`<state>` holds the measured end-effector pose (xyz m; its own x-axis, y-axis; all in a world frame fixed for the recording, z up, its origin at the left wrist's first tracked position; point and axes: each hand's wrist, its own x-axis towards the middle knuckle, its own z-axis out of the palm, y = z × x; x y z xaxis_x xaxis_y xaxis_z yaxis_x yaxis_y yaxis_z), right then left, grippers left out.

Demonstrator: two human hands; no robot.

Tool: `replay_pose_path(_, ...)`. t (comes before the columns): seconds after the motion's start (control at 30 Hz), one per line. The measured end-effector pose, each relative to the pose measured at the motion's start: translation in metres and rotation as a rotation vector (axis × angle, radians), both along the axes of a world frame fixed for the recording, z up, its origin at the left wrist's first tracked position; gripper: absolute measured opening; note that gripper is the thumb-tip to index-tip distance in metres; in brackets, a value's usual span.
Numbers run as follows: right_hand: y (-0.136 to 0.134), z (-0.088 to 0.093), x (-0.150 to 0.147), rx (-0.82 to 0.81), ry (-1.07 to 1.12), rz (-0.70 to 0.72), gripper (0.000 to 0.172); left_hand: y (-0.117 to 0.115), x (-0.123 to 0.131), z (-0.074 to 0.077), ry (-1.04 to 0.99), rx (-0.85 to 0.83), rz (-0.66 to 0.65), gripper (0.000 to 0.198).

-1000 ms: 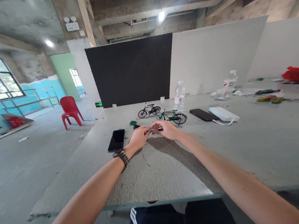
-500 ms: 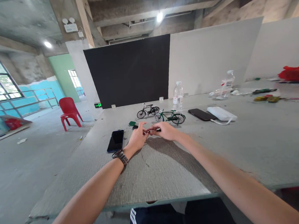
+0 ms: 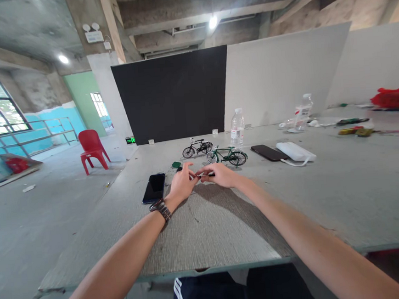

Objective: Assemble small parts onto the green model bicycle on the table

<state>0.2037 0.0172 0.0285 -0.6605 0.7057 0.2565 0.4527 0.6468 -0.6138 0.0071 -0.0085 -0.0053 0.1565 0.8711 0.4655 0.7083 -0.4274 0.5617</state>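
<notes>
Close together over the table [image 3: 199, 237], both hands have their fingertips nearly meeting. My right hand [image 3: 220, 174] is closed in a pinch on a small, thin dark piece [image 3: 211, 175]; its kind is too small to make out. My left hand [image 3: 183, 182], with a watch [image 3: 161, 209] on the wrist, pinches at the left end of that piece, its index finger raised. Just beyond the hands stand a green model bicycle [image 3: 228, 155] and a black model bicycle [image 3: 197, 148]. A small green piece [image 3: 176, 164] lies beyond my left hand, beside a dark piece partly hidden by it.
A phone [image 3: 154, 188] lies left of my left hand. To the right are a dark phone [image 3: 268, 153], a white power bank [image 3: 295, 152] with a cable, and a water bottle [image 3: 237, 128]. Farther right stand another bottle [image 3: 303, 112] and a red bag [image 3: 394, 98].
Almost nothing differs. Both hands stay in the same place with the small dark piece between their fingers; any finger movement is very slight.
</notes>
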Motion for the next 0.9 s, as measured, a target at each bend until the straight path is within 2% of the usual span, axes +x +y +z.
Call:
replay_pose_path(0.23,-0.0011,-0.0003,-0.0026,0.081,0.014,-0.013,0.030,-0.0002,0.0003,0.0004,-0.002,-0.007,-0.010,0.036)
replay_pose_path(0.7,0.0008,-0.0028,-0.0047,0.116,-0.008,-0.049,0.019,-0.0003,0.0020,0.0018,0.015,-0.015,-0.038,0.034)
replay_pose_path(0.9,0.0016,-0.0016,-0.0019,0.180,0.036,-0.121,0.022,0.0000,0.0005,0.0031,0.086,0.002,-0.042,0.023)
